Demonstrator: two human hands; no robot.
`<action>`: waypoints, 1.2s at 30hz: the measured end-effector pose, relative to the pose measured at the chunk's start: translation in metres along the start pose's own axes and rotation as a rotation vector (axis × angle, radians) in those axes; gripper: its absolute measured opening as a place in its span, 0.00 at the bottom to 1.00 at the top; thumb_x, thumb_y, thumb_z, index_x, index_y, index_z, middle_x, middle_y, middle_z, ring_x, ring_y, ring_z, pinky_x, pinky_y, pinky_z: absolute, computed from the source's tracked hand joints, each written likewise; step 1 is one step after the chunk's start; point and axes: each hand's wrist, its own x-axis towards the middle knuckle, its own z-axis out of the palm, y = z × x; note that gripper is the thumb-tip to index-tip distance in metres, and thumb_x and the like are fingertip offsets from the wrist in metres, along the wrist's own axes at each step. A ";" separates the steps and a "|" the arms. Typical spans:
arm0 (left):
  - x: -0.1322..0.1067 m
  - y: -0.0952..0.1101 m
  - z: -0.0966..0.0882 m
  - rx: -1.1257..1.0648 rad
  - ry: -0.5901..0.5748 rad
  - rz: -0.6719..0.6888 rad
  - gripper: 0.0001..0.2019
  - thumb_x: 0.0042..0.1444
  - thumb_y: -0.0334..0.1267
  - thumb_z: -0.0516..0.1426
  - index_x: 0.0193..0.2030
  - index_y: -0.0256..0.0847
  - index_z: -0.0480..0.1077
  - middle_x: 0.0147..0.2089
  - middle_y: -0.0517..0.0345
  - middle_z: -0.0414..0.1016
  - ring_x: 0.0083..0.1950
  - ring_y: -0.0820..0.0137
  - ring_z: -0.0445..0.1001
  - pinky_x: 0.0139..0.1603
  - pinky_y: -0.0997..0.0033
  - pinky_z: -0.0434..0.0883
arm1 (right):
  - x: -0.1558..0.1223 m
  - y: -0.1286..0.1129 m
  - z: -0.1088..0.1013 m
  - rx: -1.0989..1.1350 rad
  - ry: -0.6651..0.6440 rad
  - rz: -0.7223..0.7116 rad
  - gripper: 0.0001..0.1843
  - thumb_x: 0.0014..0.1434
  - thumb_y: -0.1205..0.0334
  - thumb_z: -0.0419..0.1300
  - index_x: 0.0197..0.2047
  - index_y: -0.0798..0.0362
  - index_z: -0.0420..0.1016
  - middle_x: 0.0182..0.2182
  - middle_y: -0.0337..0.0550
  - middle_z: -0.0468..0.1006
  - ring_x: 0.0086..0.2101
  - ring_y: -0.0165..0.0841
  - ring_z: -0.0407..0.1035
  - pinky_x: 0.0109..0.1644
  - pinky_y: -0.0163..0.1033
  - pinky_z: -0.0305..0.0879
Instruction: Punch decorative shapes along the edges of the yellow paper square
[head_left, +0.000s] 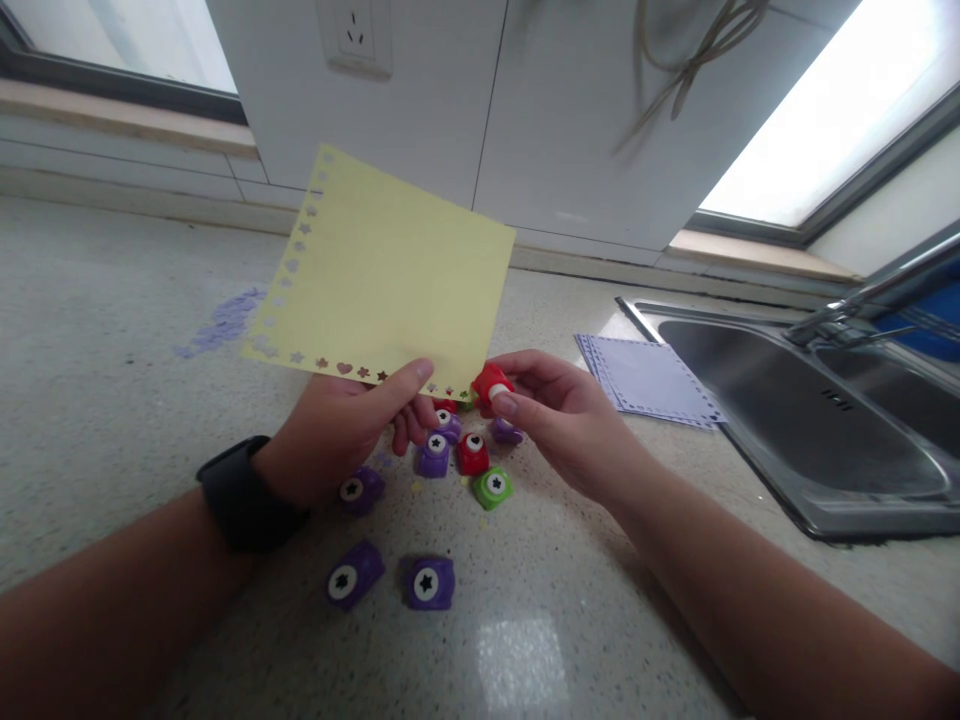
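Observation:
My left hand pinches the lower edge of a yellow sheet of paper, thumb on top. Small shapes such as hearts, stars and leaves are cut along the sheet's left and lower edges. My right hand grips a red craft punch at the sheet's lower right corner. Whether the paper sits in its slot I cannot tell. Below the hands lie several more punches, among them a red punch, a green punch and a purple punch. Others are partly hidden behind my fingers.
A stack of pale purple sheets with punched edges lies at the right, by the steel sink. Purple paper bits are heaped on the speckled counter at the left. A tiled wall with a socket stands behind.

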 end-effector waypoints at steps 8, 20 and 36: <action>-0.002 0.001 0.000 0.043 -0.022 0.017 0.20 0.61 0.44 0.58 0.18 0.41 0.75 0.18 0.59 0.75 0.17 0.73 0.69 0.19 0.72 0.68 | -0.001 0.000 0.002 -0.015 0.018 -0.024 0.16 0.53 0.58 0.75 0.43 0.50 0.78 0.38 0.40 0.82 0.35 0.30 0.76 0.34 0.34 0.74; -0.005 0.006 0.000 0.097 -0.023 0.000 0.21 0.63 0.41 0.57 0.18 0.42 0.74 0.18 0.61 0.74 0.18 0.74 0.69 0.21 0.73 0.68 | -0.001 0.003 0.002 0.067 -0.039 -0.010 0.14 0.53 0.64 0.75 0.44 0.48 0.83 0.39 0.39 0.86 0.39 0.29 0.80 0.45 0.34 0.77; -0.007 0.011 0.001 0.282 -0.148 -0.102 0.21 0.61 0.47 0.58 0.18 0.44 0.74 0.21 0.60 0.79 0.23 0.70 0.76 0.31 0.71 0.75 | 0.000 -0.001 0.001 0.095 -0.079 0.085 0.12 0.56 0.59 0.74 0.42 0.51 0.82 0.36 0.39 0.84 0.34 0.28 0.77 0.38 0.33 0.73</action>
